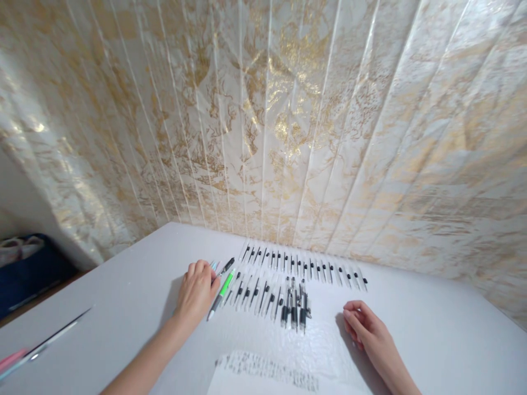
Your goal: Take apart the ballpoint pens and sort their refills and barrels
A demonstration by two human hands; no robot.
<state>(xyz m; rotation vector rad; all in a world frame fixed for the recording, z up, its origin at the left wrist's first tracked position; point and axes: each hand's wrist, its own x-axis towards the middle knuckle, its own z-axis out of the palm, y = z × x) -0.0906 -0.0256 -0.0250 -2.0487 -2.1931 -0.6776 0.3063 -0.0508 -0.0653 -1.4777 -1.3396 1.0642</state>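
My left hand (195, 289) is closed, its fingers curled down at the left end of the pens; what lies under the fingertips is hidden. Just past them are a black pen (226, 266) and a pale blue pen tip (214, 265). A green pen with a grey grip (222, 292) lies slanted beside the thumb. My right hand (364, 329) hovers low over the table with its fingers loosely curled in, and I see nothing held. Between the hands, three clear pens with black grips (294, 312) lie side by side, right of a row of clear pen parts (255, 293).
Behind runs a longer row of clear tubes with black pieces (304, 266). A sheet with small dark pieces (267, 370) lies at the front of the white table (135, 285). Thin pens (45, 345) are at the left. Gold-patterned sheeting (280, 109) hangs behind; a dark blue bag (24, 269) stands beyond the left edge.
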